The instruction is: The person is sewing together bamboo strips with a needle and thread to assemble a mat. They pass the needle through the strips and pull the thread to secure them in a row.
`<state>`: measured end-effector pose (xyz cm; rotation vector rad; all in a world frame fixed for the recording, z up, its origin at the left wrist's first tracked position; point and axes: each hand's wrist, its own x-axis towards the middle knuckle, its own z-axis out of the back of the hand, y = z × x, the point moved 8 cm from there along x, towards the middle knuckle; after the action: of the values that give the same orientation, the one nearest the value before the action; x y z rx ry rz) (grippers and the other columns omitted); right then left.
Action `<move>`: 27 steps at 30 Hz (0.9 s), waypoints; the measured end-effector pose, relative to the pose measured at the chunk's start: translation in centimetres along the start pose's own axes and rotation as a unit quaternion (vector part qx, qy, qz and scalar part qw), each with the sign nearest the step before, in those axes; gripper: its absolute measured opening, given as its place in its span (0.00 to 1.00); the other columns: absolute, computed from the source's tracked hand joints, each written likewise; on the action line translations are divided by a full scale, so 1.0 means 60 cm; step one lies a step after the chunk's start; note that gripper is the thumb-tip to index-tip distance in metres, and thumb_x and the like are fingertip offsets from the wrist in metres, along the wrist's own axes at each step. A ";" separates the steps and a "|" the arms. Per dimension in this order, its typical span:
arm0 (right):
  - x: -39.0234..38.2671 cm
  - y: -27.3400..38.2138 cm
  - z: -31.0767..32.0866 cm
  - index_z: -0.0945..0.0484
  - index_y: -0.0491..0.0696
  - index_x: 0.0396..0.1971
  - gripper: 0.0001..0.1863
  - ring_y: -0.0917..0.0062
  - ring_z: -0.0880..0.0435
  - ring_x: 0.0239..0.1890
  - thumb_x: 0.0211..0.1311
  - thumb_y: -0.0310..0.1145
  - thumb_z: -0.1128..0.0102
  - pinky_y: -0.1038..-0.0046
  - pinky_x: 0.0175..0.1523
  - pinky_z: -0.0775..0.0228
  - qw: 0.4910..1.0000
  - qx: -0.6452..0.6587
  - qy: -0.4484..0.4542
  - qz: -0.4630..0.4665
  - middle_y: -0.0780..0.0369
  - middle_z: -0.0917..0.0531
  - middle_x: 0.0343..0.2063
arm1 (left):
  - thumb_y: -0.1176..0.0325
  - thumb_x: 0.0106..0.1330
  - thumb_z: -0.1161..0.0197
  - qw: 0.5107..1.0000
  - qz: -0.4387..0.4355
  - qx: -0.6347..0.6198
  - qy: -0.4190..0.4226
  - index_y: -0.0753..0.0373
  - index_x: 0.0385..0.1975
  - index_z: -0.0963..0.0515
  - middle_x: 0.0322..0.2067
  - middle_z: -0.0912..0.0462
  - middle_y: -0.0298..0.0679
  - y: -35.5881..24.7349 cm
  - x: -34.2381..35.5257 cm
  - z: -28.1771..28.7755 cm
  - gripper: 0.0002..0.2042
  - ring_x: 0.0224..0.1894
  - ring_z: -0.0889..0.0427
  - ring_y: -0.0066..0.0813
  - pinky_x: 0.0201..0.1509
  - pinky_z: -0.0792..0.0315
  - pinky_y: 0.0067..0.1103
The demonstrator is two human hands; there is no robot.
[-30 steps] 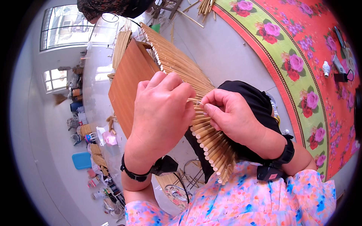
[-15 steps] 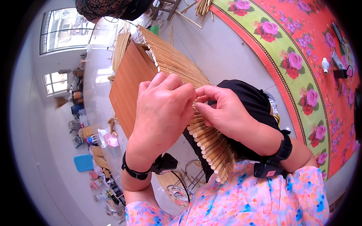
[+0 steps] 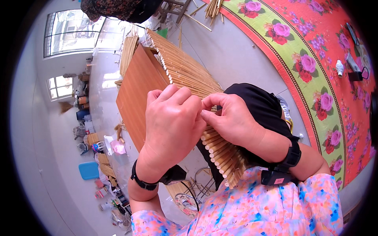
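A mat of slim tan sticks (image 3: 185, 63), set side by side with pale cut ends, runs from a brown table down over my lap. Its near part (image 3: 222, 155) fans out below my hands. My left hand (image 3: 172, 122) is closed in a fist above the row of stick ends, knuckles up; whatever lies inside its fingers is hidden. Right beside it, my right hand (image 3: 236, 120) is closed in a pinch, thumb against forefinger, at the mat. The fingertips of both hands nearly meet, and anything between them is too small or covered to name.
The brown tabletop (image 3: 136, 94) stands ahead on the left. Bundles of sticks (image 3: 128, 53) lie beyond it, and more (image 3: 214, 10) lie on the floor. A person (image 3: 122, 10) is at the top. A flowered red cloth (image 3: 307, 74) spreads at right; stored goods line the left wall.
Both hands stay together at the mat but have shifted slightly; the left covers more of the right's fingertips. The whole view has moved a little.
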<state>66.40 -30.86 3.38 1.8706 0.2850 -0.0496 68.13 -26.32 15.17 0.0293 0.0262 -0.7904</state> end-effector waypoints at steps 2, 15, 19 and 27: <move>0.000 -0.006 -0.001 0.20 0.39 0.30 0.06 0.76 0.21 0.25 0.58 0.27 0.39 0.74 0.34 0.28 1.000 0.021 -0.004 0.007 0.57 0.17 0.24 | 0.76 0.44 0.35 1.000 0.019 -0.013 0.006 0.61 0.18 0.28 0.22 0.27 0.34 0.008 -0.002 -0.002 0.06 0.29 0.28 0.34 0.38 0.37 0.28; 0.000 -0.012 0.001 0.20 0.38 0.32 0.06 0.77 0.19 0.27 0.59 0.26 0.40 0.74 0.36 0.27 0.999 0.032 -0.006 -0.025 0.56 0.16 0.25 | 0.73 0.46 0.33 0.998 0.032 0.041 0.025 0.58 0.25 0.23 0.28 0.26 0.33 0.008 0.006 -0.001 0.07 0.36 0.26 0.33 0.42 0.37 0.29; 0.000 -0.012 0.000 0.20 0.38 0.32 0.06 0.76 0.18 0.28 0.59 0.25 0.40 0.73 0.36 0.27 1.000 0.026 -0.001 -0.014 0.55 0.16 0.26 | 0.72 0.45 0.32 0.998 0.014 0.056 0.030 0.58 0.23 0.23 0.28 0.26 0.33 0.000 0.009 -0.007 0.07 0.36 0.27 0.33 0.42 0.37 0.29; -0.002 -0.018 0.002 0.20 0.38 0.33 0.07 0.79 0.20 0.26 0.58 0.25 0.41 0.75 0.34 0.28 0.999 0.034 0.004 -0.043 0.58 0.16 0.27 | 0.76 0.46 0.36 0.999 0.037 -0.002 0.010 0.61 0.21 0.26 0.26 0.25 0.35 0.027 0.012 0.002 0.06 0.33 0.27 0.36 0.39 0.35 0.29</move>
<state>66.04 -30.69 2.33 1.9257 0.3733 -0.1108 69.79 -25.67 15.28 0.0343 0.0453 -0.7155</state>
